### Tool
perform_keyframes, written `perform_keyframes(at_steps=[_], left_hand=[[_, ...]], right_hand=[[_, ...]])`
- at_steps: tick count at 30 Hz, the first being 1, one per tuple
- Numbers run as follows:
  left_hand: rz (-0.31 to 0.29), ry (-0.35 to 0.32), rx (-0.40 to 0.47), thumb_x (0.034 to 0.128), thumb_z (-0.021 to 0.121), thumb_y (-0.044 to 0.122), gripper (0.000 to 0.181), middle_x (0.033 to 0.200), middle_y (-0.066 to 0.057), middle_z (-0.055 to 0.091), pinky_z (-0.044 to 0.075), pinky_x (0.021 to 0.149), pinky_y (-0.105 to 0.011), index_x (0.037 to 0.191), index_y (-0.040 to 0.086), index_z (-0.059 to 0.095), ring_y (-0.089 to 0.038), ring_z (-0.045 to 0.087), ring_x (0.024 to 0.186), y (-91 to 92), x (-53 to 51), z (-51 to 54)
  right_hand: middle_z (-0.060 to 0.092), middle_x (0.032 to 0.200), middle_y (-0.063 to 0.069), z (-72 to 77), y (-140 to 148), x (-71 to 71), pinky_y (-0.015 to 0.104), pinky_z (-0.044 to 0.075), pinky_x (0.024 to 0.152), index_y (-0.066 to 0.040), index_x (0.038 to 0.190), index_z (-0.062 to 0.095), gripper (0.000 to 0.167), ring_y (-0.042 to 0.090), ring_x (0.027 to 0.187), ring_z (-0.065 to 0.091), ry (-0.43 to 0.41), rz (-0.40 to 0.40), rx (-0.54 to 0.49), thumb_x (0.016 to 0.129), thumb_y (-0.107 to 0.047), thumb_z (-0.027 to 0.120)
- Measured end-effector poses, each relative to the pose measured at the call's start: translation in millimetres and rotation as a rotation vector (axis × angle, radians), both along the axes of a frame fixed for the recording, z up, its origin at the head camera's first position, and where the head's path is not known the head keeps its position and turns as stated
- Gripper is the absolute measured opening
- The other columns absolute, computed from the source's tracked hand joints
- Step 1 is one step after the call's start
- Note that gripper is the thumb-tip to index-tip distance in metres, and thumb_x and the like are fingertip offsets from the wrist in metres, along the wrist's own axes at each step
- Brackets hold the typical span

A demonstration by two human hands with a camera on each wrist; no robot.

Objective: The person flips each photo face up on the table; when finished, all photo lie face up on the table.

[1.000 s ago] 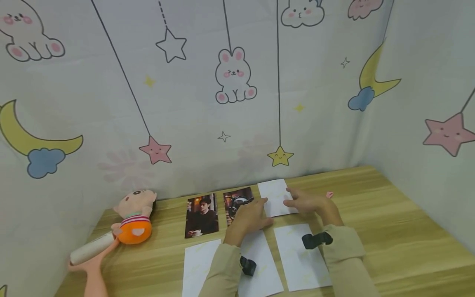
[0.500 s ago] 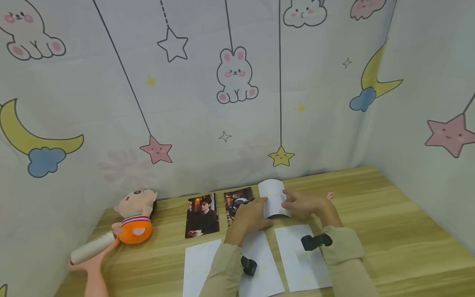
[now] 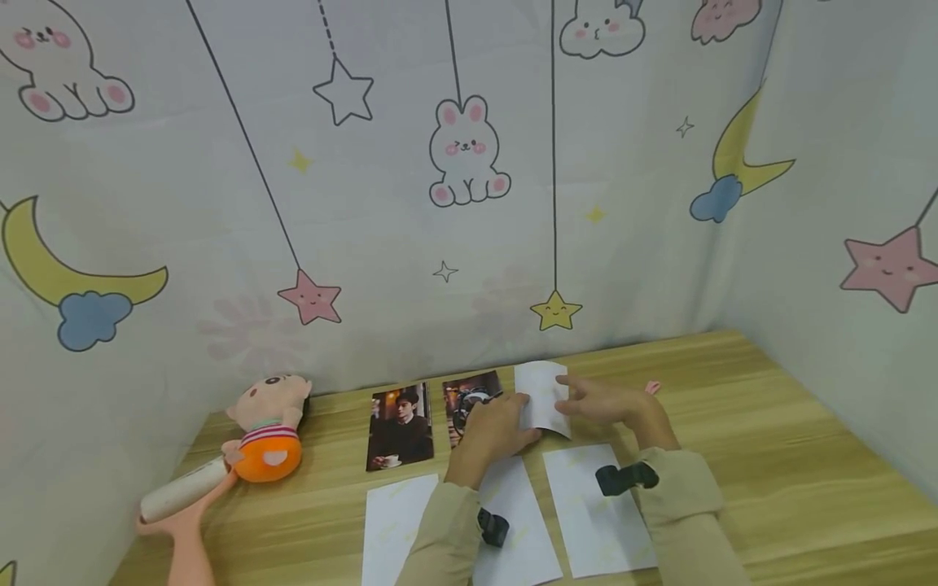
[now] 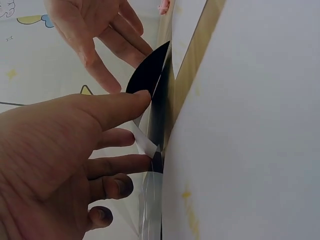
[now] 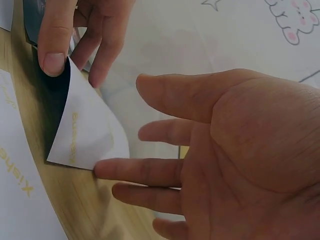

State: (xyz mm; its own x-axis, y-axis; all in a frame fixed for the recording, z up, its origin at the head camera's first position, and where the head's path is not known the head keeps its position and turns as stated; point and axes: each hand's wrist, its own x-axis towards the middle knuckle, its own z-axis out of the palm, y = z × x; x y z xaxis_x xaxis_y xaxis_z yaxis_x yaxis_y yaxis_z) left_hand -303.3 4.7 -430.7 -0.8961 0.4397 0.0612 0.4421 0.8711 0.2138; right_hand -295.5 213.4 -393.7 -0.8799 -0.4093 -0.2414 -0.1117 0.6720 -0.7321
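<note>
Pinching the bowed photo print, lower right of the head view's centre, in the left hand, touching its right edge with the straight-fingered right hand, and probably finding it light, springy, easily creased, best held by opposite edges.

Card right of photos; doll left; sheets in front.

The card I hold near the back edge of the wood-grained, yellow-brown desk is white, yellow-lettered, dark beneath.
</note>
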Motion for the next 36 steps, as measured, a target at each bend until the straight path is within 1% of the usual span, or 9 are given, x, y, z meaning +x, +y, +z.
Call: perform_keyframes(at_steps=[5,8,12,14,21,25,29,31,36], left_hand=[[0.015,0.007,-0.028,0.0892,0.074,0.043,0.057,0.131,-0.007,0.066,0.048,0.094,-0.051,0.135,0.012,0.062,-0.024,0.063,0.117,0.7,1.4,-0.9],[0.015,0.019,-0.039,0.0889,0.075,0.043,0.056,0.129,-0.006,0.067,0.048,0.094,-0.052,0.134,0.013,0.063,-0.025,0.064,0.116,1.4,2.1,-1.2],[-0.008,0.046,-0.068,0.0866,0.075,0.048,0.057,0.122,-0.004,0.071,0.050,0.089,-0.050,0.132,0.016,0.065,-0.024,0.068,0.108,2.5,1.5,-1.9],[-0.021,0.051,-0.077,0.0859,0.075,0.051,0.058,0.122,-0.004,0.071,0.050,0.090,-0.051,0.133,0.018,0.065,-0.024,0.068,0.108,2.8,1.8,-2.1],[-0.047,-0.032,-0.073,0.0873,0.069,0.058,0.063,0.132,-0.006,0.064,0.047,0.096,-0.052,0.139,0.023,0.061,-0.027,0.060,0.120,1.9,7.4,-1.6],[-0.056,-0.051,-0.072,0.0889,0.066,0.059,0.063,0.131,-0.008,0.062,0.046,0.098,-0.052,0.141,0.024,0.060,-0.028,0.059,0.120,1.2,8.1,-1.4],[-0.068,-0.063,-0.032,0.0914,0.063,0.058,0.062,0.136,-0.006,0.061,0.045,0.099,-0.052,0.142,0.022,0.058,-0.026,0.056,0.125,0.1,5.2,-2.7],[-0.081,-0.045,-0.001,0.0924,0.062,0.057,0.061,0.137,-0.005,0.061,0.047,0.098,-0.050,0.141,0.020,0.059,-0.025,0.057,0.125,-1.0,3.1,-2.9],[-0.118,-0.032,0.082,0.0965,0.059,0.051,0.055,0.135,-0.005,0.063,0.051,0.096,-0.043,0.139,0.015,0.060,-0.024,0.061,0.122,-5.4,-1.8,-3.9]], right_hand=[[0.041,0.143,0.038,1.3,-3,-1.2,0.060,0.035,0.108,0.011,0.151,0.026,0.068,0.050,0.134,0.042,0.036,0.011,0.018,0.102,-0.025,0.055],[0.038,0.146,0.038,2.1,-4,-3.4,0.059,0.033,0.110,0.011,0.151,0.025,0.065,0.050,0.136,0.039,0.084,0.000,0.004,0.103,-0.023,0.054],[0.051,0.134,0.032,4.5,-4,-6.0,0.054,0.044,0.102,0.006,0.154,0.026,0.063,0.041,0.122,0.053,0.159,-0.020,-0.048,0.104,-0.023,0.051],[0.053,0.130,0.032,5.8,-4,-6.6,0.053,0.046,0.098,0.007,0.153,0.026,0.061,0.039,0.117,0.055,0.191,-0.020,-0.076,0.104,-0.022,0.049],[0.047,0.141,0.035,7.5,-6,-6.3,0.058,0.042,0.104,0.002,0.154,0.028,0.059,0.045,0.129,0.050,0.187,-0.058,-0.107,0.106,-0.022,0.050],[0.050,0.138,0.036,5.5,-5,-7.5,0.058,0.044,0.102,0.003,0.154,0.026,0.059,0.046,0.127,0.051,0.209,-0.050,-0.107,0.106,-0.022,0.049],[0.058,0.128,0.034,4.8,-2,-7.4,0.057,0.047,0.097,0.006,0.154,0.024,0.060,0.043,0.117,0.059,0.249,-0.060,-0.142,0.105,-0.020,0.049],[0.060,0.125,0.033,5.2,-2,-7.7,0.057,0.048,0.097,0.007,0.153,0.023,0.061,0.042,0.114,0.061,0.263,-0.071,-0.174,0.105,-0.019,0.050],[0.059,0.128,0.033,7.4,-3,-9.4,0.058,0.045,0.100,0.004,0.155,0.023,0.062,0.043,0.119,0.059,0.283,-0.104,-0.207,0.105,-0.019,0.052]])
